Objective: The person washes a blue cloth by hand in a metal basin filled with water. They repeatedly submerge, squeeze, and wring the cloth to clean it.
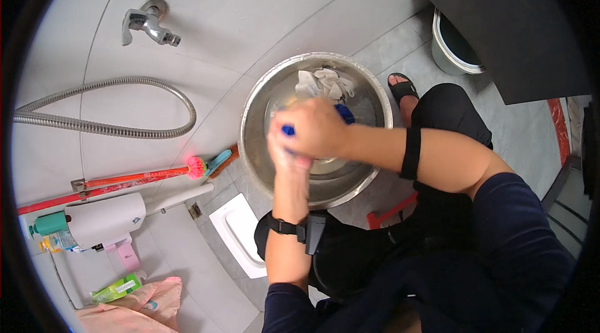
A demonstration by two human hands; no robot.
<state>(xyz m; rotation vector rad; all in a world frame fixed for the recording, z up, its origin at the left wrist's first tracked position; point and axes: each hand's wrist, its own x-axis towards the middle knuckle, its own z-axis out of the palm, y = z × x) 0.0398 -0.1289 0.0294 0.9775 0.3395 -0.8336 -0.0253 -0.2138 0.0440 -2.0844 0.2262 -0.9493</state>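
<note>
A round metal basin (248, 145) stands on the floor in front of me, with water in it. Over it my right hand (317, 126) is closed around a dark blue cloth (343, 114), which shows on both sides of the fist. My left hand (279, 151) presses against the right one from the left, its fingers closed on the same cloth. Both hands are smeared by motion, and most of the cloth is hidden between them. A crumpled white cloth (325, 85) with dark edging lies at the far side of the basin.
A chrome tap (150, 22) and a looped metal hose (125, 83) are on the left wall. Brushes with red handles (137, 176) lean near a white squat toilet (234, 233). A grey bucket (447, 51) stands far right beside a black panel (506, 26). Part of a red stool (394, 209) shows.
</note>
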